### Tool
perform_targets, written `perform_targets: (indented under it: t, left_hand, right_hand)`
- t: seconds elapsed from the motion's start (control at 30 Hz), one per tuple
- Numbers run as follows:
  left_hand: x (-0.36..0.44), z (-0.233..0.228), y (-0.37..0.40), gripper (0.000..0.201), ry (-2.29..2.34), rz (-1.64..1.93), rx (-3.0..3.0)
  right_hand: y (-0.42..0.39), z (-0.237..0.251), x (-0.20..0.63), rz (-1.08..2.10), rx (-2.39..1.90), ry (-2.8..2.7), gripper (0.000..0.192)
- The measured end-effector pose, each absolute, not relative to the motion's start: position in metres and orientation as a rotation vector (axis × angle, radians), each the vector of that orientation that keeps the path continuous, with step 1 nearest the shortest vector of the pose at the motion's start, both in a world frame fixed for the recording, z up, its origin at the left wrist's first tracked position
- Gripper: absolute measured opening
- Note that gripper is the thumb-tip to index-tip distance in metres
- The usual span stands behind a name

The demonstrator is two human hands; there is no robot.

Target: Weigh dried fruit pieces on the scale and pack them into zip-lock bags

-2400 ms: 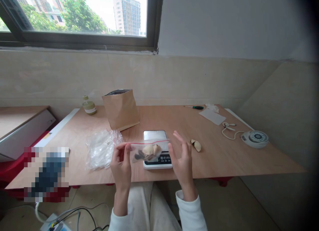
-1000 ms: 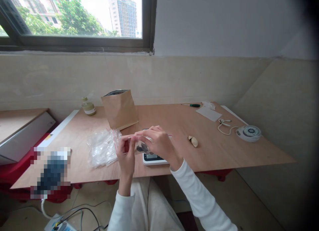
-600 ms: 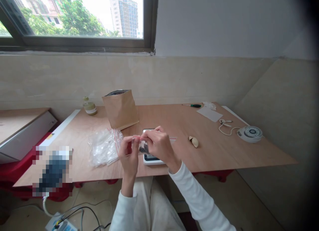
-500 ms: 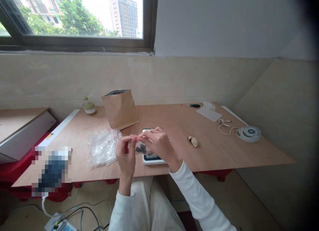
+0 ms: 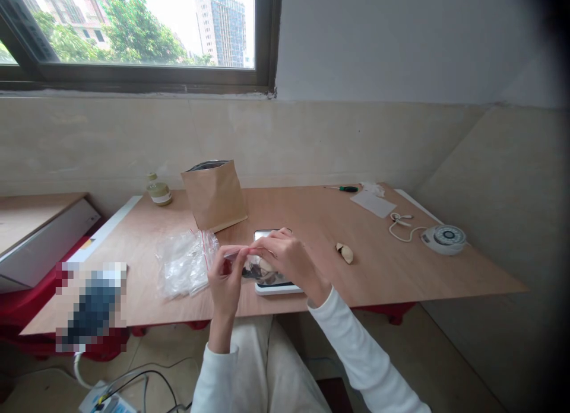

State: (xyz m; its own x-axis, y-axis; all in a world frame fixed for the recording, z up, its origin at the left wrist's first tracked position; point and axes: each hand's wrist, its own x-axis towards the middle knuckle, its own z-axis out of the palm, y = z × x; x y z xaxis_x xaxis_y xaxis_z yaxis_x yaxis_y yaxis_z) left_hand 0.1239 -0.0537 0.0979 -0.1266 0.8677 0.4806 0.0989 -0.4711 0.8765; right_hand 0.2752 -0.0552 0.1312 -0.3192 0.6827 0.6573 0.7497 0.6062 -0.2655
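Observation:
Between my hands is a small clear zip bag (image 5: 262, 273) with dark and pale pieces inside. My left hand (image 5: 226, 282) pinches the bag's top edge at its left end. My right hand (image 5: 289, 260) grips the same edge close beside it, fingertips nearly touching the left ones. Under the bag and my right hand lies a white scale (image 5: 279, 290), mostly covered from view. A pile of clear zip bags (image 5: 182, 266) with red seal lines lies left of my left hand. To the right of the scale rests a pale, dark-marked dried piece (image 5: 344, 253).
Behind the bag pile stands an open brown paper pouch (image 5: 216, 196), beside a greenish bottle (image 5: 159, 190). A screwdriver (image 5: 348, 189), a white sheet (image 5: 373, 204) and a round white device with a cable (image 5: 444, 240) sit at the right. A pixelated dark object (image 5: 93, 306) occupies the left corner.
The small bag has turned between my hands, so more pale pieces show in it. My fingers have shifted slightly along its top edge; my right forearm has moved a little right.

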Motion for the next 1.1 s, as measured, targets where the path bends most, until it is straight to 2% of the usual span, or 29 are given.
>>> perform_targets:
  t: [0.13, 0.3, 0.57, 0.7, 0.8, 0.9, 1.1]
  left_hand:
    - [0.118, 0.096, -0.050, 0.015, 1.159, 1.700, 1.593]
    - [0.118, 0.095, -0.047, 0.015, 1.174, 1.713, 1.571]
    - [0.114, 0.096, -0.045, 0.017, 1.211, 1.725, 1.528]
    - [0.114, 0.096, -0.042, 0.015, 1.194, 1.717, 1.532]
    - [0.113, 0.096, -0.041, 0.015, 1.191, 1.734, 1.508]
    - [0.110, 0.095, -0.040, 0.019, 1.192, 1.751, 1.473]
    - [0.112, 0.089, -0.037, 0.033, 1.086, 1.749, 1.198]
  right_hand:
    - [-0.055, 0.129, 0.281, -0.062, -1.153, -2.049, 0.024]
    - [-0.057, 0.121, 0.278, -0.170, -1.181, -2.014, 0.029]
    - [-0.052, 0.115, 0.292, -0.121, -1.173, -2.038, 0.018]
    - [-0.051, 0.112, 0.295, -0.122, -1.191, -1.995, 0.025]
    - [-0.050, 0.112, 0.298, -0.113, -1.184, -2.001, 0.020]
    - [-0.050, 0.112, 0.305, -0.073, -1.177, -2.013, 0.014]
    - [-0.056, 0.116, 0.312, -0.015, -1.166, -1.943, 0.022]
